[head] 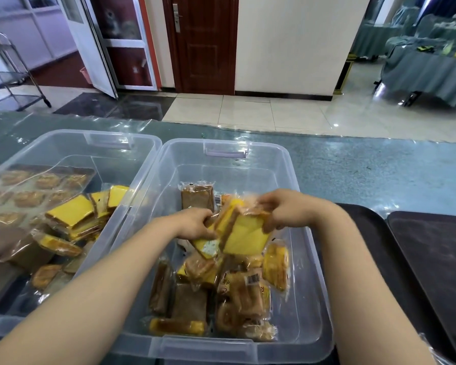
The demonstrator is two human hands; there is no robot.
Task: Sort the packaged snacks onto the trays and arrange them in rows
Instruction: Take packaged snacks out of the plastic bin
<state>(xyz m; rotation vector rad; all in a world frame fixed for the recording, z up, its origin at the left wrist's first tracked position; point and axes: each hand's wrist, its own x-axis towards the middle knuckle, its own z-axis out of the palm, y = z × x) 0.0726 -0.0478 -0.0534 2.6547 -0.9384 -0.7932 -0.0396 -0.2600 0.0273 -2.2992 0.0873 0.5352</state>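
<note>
A banquet or dining hall is suggested: cloth-draped tables [427, 67] at upper right, a steel trolley [8, 75] upper left, tiled floor [248, 111].

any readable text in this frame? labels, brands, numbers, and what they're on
None can be read as words or numbers.
Barcode sticker on a wrapped pastry in the middle bin: bars show, digits too small.
Barcode label on the brown snack pack at the bin's far end: blurred.
White label on the yellow pack held by both hands: print illegible.

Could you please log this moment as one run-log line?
left hand: grips yellow packs | right hand: grips same packs | over bin | trays: bare
</note>
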